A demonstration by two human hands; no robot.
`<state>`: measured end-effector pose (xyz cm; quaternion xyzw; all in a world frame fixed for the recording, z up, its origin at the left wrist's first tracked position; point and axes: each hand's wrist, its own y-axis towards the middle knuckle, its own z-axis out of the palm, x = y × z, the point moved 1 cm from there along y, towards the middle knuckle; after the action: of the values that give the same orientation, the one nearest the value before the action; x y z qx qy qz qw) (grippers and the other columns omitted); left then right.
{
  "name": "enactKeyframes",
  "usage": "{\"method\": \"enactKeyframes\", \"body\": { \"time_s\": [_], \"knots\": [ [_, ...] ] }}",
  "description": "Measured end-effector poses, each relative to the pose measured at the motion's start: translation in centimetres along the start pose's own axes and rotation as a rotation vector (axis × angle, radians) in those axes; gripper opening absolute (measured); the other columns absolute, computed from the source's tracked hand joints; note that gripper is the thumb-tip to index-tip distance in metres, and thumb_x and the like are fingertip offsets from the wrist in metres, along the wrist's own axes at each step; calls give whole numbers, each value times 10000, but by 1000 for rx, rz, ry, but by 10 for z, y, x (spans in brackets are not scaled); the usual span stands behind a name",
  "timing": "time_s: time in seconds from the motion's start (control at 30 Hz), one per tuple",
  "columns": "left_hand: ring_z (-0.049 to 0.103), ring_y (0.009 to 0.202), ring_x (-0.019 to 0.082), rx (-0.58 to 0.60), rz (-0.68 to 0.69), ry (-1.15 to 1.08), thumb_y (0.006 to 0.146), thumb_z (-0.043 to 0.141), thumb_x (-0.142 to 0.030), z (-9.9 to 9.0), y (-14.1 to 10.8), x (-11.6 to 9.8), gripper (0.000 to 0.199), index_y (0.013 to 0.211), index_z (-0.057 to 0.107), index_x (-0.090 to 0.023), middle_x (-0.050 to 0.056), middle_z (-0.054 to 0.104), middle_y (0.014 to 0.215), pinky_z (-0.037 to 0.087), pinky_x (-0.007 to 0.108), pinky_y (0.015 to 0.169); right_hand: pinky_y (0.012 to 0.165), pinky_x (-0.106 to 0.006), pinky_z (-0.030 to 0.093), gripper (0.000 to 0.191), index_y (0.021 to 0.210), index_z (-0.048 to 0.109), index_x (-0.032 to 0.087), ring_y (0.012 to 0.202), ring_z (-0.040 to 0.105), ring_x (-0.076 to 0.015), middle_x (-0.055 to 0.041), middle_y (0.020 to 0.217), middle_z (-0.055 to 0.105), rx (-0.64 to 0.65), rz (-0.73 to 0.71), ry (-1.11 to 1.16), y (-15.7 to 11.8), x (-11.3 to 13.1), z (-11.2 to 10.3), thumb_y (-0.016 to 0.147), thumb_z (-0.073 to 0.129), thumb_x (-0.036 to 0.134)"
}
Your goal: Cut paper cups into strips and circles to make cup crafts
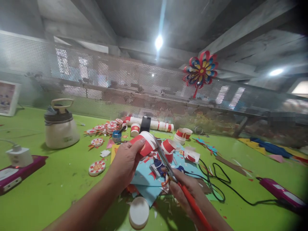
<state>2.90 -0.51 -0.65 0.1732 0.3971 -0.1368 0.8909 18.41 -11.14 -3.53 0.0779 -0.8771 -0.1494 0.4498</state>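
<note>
My left hand [127, 162] is closed on a red and white paper cup [148, 146], thumb on its side. In my right hand [186, 189] are scissors [166, 159] with red handles, their metal blades reaching up to the cup's right edge. Whether the blades have the paper between them is hard to tell. Below and behind them, more red and white cup pieces [168, 146] lie on blue paper [146, 176] among cut scraps. A white round disc [139, 211], perhaps a cup bottom, sits near the front edge.
Round red and white paper pieces [97, 167] lie to the left, near a blue jar [116, 136] and a large jug [61, 128]. A long stack of cups [158, 125] lies behind. Power strips [281, 192] with a black cable [238, 192] stand on the green table.
</note>
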Motion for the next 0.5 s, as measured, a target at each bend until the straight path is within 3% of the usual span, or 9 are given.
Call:
{"method": "enactKeyframes", "body": {
  "time_s": [0.17,0.3,0.5],
  "knots": [
    [580,547,133,17,1,9,765,670,-239,-3,-1,-1,207,605,626,-116,82,665,627,460,233,548,538,-261,351,558,1159,603,142,573,400,-133,3,661,486,61,30,61,-1,2,-2,898,403,592],
    [562,514,130,-32,-12,55,726,693,-246,-5,-1,-4,166,663,666,-95,64,637,582,454,238,528,535,-258,355,520,1159,607,164,567,435,-132,10,646,491,73,24,48,-3,7,-5,917,390,570],
    [563,508,140,2,-39,67,726,682,-267,-1,-3,-6,188,693,683,-82,58,622,573,458,254,520,502,-236,346,532,1150,617,158,531,394,-112,32,591,434,68,75,100,-6,10,-6,907,414,586]
  ]
}}
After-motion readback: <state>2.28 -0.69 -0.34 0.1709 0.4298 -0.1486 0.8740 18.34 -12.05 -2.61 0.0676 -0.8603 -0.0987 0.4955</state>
